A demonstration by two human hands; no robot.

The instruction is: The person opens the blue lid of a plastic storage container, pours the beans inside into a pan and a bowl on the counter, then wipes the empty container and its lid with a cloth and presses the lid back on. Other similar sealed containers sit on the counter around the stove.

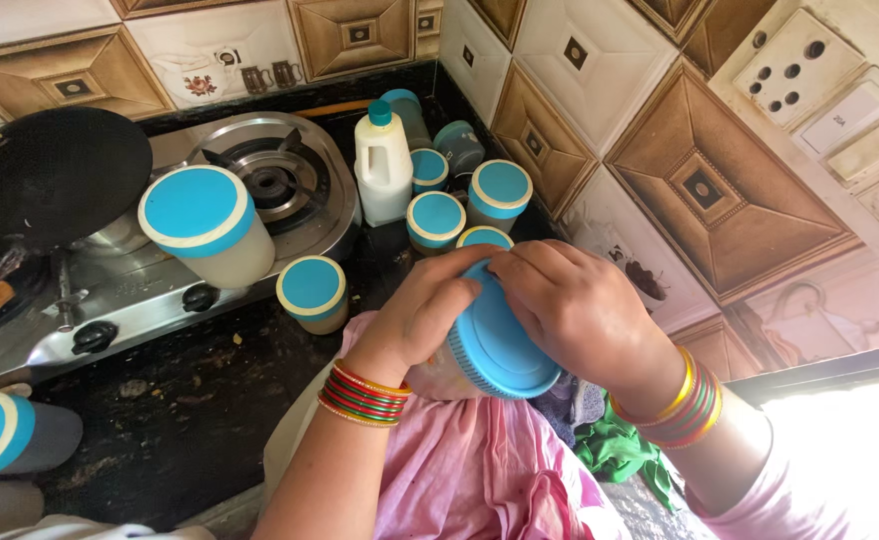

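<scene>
Both my hands are closed on a clear plastic jar with a blue ribbed lid [498, 343], held close to my body over a pink cloth [480, 470]. My left hand [422, 315] grips the jar's side and the lid's edge. My right hand [572, 305] lies over the top right of the lid. Coloured bangles ring both wrists. The jar's body is mostly hidden behind my hands.
A steel gas stove [160, 290] sits on the dark counter [190, 400], with a black pan [50, 175] and a large blue-lidded container [205, 225] on it. Several small blue-lidded jars [436, 220] and a white bottle [383, 165] stand by the tiled wall. Green cloth [620, 450] lies at right.
</scene>
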